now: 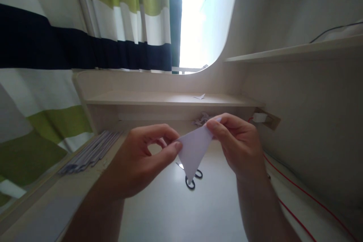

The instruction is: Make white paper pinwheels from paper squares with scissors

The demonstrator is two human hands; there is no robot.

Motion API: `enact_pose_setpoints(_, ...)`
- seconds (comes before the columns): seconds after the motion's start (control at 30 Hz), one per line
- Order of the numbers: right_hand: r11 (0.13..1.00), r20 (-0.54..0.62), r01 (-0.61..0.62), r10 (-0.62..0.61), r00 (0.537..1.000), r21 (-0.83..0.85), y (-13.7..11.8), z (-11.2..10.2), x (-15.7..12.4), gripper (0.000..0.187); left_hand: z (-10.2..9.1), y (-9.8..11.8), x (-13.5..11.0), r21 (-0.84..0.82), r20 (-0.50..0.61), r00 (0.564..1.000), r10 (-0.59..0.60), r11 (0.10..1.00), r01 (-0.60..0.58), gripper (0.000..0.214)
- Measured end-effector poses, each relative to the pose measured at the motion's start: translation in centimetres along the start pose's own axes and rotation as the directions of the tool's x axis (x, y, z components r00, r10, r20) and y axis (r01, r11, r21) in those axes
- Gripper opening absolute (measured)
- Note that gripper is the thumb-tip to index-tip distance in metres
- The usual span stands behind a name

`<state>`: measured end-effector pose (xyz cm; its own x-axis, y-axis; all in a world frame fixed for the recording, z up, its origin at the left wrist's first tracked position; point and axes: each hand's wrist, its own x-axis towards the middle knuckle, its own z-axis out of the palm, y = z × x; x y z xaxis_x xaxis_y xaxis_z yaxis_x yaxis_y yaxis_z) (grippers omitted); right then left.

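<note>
the paper (195, 148) partly hides scissors (191, 188), a red cable (312, 196) at right.

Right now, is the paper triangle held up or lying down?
Held up: left hand and right hand pinch the paper triangle, one corner pointing down.

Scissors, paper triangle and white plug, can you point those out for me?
Scissors (186, 182), head view: rim of a black handle loop.
Paper triangle (194, 149), head view: middle of its face.
White plug (259, 117), head view: middle of its casing.
</note>
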<state>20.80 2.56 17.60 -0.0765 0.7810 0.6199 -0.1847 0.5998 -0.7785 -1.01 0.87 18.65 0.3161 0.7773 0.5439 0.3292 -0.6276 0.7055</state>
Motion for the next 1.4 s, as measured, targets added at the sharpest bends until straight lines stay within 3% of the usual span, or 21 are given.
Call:
enact_pose_setpoints(0.07,0.994,0.163,-0.097,0.088,0.983,0.052,0.3,0.4,-0.1,0.01,0.3,0.4,-0.2,-0.053,-0.054,0.999,-0.005,0.999,0.002,0.014)
enact_pose_setpoints(0.13,0.97,0.341,-0.232,0.194,0.92,0.075,0.7,0.8,-0.3,0.017,0.5,0.8,-0.5,-0.116,-0.126,0.992,-0.013,0.993,-0.002,0.013)
enact_pose_setpoints(0.2,0.947,0.423,-0.314,0.257,0.869,0.069,1.1,1.2,-0.4,0.019,0.7,1.2,-0.6,-0.154,-0.192,0.981,-0.029,0.988,-0.001,0.014)
enact_pose_setpoints(0.4,0.934,0.388,-0.344,0.281,0.878,0.1,2.2,1.7,-0.5,0.021,0.8,0.9,-0.6,-0.102,-0.33,0.944,-0.013,0.995,-0.021,0.015)
enact_pose_setpoints(0.63,0.904,0.406,-0.396,0.305,0.862,0.162,3.1,1.1,-0.1,0.019,1.2,-0.6,0.5,-0.163,-0.325,0.944,-0.063,0.987,0.009,0.017)
enact_pose_setpoints(0.87,0.948,0.32,-0.317,0.29,0.902,0.036,3.7,0.5,1.1,0.023,1.3,-1.9,1.4,-0.207,-0.331,0.941,-0.064,0.978,-0.007,0.017)
enact_pose_setpoints(1.4,0.964,0.338,-0.258,0.263,0.904,-0.059,2.9,-0.6,0.7,0.02,0.7,-2.5,1.2,-0.266,-0.447,0.891,-0.075,0.963,-0.052,0.015)
